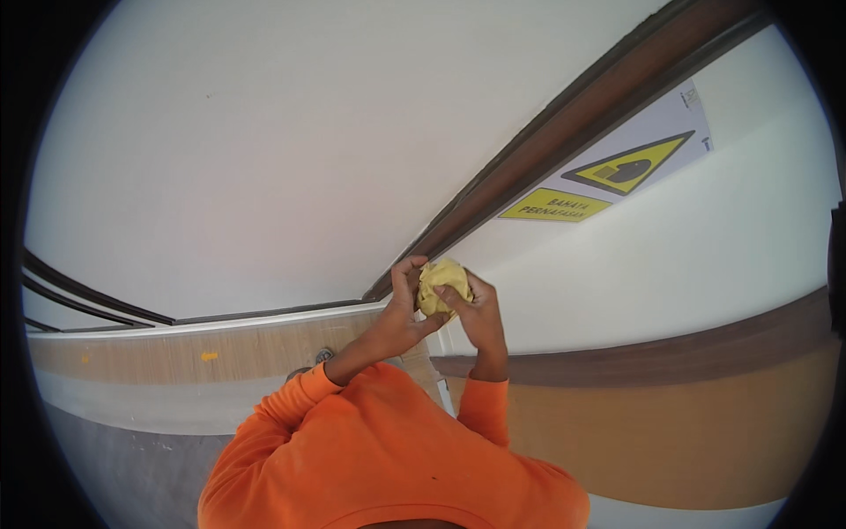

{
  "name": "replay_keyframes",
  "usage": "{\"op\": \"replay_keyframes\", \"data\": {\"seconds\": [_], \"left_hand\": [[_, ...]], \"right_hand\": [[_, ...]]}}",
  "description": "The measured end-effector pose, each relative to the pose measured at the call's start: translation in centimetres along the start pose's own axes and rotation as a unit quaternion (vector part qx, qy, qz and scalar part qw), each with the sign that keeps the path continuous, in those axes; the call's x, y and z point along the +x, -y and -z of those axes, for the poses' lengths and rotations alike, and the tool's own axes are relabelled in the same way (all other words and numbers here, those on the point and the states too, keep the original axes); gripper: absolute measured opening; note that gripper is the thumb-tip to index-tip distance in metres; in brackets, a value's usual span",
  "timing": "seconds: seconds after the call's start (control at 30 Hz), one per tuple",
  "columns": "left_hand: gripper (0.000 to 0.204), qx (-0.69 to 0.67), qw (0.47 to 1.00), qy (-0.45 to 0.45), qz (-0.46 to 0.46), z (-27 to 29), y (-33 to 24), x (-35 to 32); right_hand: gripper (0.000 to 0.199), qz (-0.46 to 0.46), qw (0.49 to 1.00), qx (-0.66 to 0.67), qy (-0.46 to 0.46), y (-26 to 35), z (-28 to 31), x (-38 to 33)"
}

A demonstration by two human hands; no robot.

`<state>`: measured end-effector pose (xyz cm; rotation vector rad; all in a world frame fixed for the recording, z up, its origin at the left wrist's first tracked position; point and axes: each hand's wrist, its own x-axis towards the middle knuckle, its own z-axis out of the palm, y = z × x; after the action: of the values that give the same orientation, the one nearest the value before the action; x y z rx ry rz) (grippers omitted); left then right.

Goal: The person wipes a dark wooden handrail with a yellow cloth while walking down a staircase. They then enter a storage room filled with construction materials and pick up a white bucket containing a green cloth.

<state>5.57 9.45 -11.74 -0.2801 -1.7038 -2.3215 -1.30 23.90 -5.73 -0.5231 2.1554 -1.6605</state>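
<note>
A crumpled yellow cloth (442, 286) is bunched up between my two hands, in front of my chest. My left hand (401, 319) grips it from the left, its fingers bent around that edge. From the right, my right hand (480, 316) holds the same bundle, with the thumb pressed on its front. Just beyond the cloth is the lower end of a dark brown frame strip (520, 159), which runs diagonally up to the right. Whether the cloth touches the strip I cannot tell.
A large white panel (264, 159) fills the left, with dark curved rails (84, 295) at its lower left. On the white wall to the right hangs a warning sign (630, 167) with a yellow triangle. A brown band (661, 353) borders an orange-brown surface (652, 441) below.
</note>
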Motion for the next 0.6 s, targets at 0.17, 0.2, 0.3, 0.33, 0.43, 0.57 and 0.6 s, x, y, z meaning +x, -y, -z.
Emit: {"op": "replay_keyframes", "data": {"seconds": [0.17, 0.2, 0.3, 0.33, 0.43, 0.57, 0.6], "left_hand": [[0.073, 0.08, 0.996, -0.035, -0.001, 0.5, -2.6, -0.2], [0.057, 0.068, 0.996, -0.054, 0.026, 1.1, -2.3, -0.4], [0.044, 0.022, 0.993, 0.017, 0.119, 2.9, 0.3, -1.2], [0.042, 0.022, 0.991, 0.016, 0.133, 3.2, -0.3, -1.2], [0.038, 0.039, 0.982, 0.041, 0.179, 2.8, -0.9, -1.9], [0.042, 0.048, 0.973, 0.067, 0.217, 2.9, -0.1, -2.5], [0.042, 0.052, 0.972, 0.065, 0.221, 3.4, 0.4, -2.4]], "right_hand": [[0.035, 0.225, 0.943, -0.105, -0.221, 6.2, 4.4, 1.8], [0.043, 0.289, 0.9, -0.127, -0.299, 8.8, 5.2, 2.2], [0.031, 0.528, 0.753, -0.132, -0.37, 14.5, 8.4, 3.6], [0.032, 0.514, 0.771, -0.092, -0.364, 17.2, 6.6, 4.5], [0.032, 0.525, 0.704, -0.236, -0.417, 16.9, 6.1, 8.7], [0.052, 0.474, 0.664, -0.345, -0.464, 7.7, 4.6, 10.1], [0.05, 0.477, 0.691, -0.29, -0.46, 4.8, 3.6, 10.7]]}}
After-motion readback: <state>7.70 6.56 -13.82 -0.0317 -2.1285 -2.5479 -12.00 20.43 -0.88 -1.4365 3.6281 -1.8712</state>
